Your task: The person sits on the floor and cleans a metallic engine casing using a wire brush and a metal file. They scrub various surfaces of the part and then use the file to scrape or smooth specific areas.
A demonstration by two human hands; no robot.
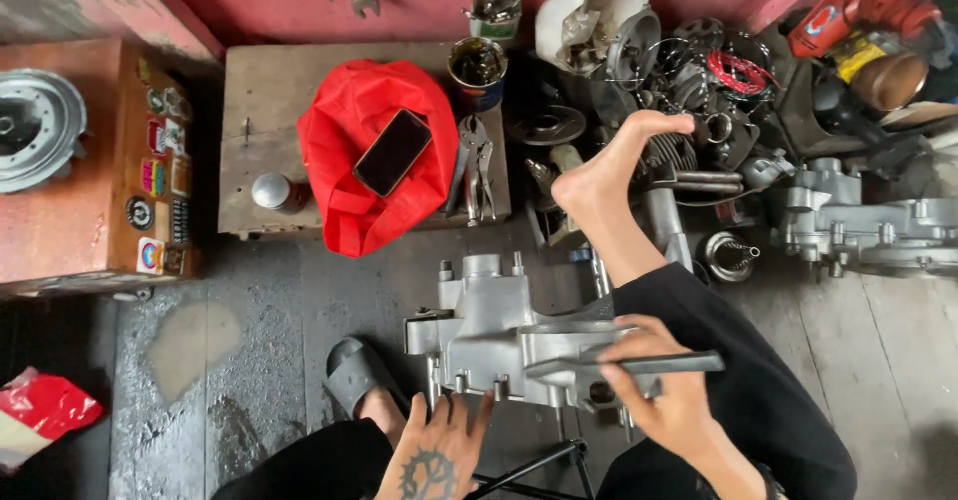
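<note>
Both hands were used: left hand [436, 452] laid flat, fingers spread, to steady engine casing [509, 345]; right hand [654, 385] closed round flat metal bar [639, 364], pressed vs. casing.

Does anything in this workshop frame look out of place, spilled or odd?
Yes: a black phone lies tilted on a red cloth bag on the low wooden bench, among tools, and a pale stain marks the dark floorboards left of the engine casing.

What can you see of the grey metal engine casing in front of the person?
The engine casing looks like bare cast aluminium, dull silver, with ribs, bolt holes and upright studs on top. It sits low between the person's legs above the dark plank floor. The left hand rests against its near edge; the right hand holds a dark flat tool across it.
</note>
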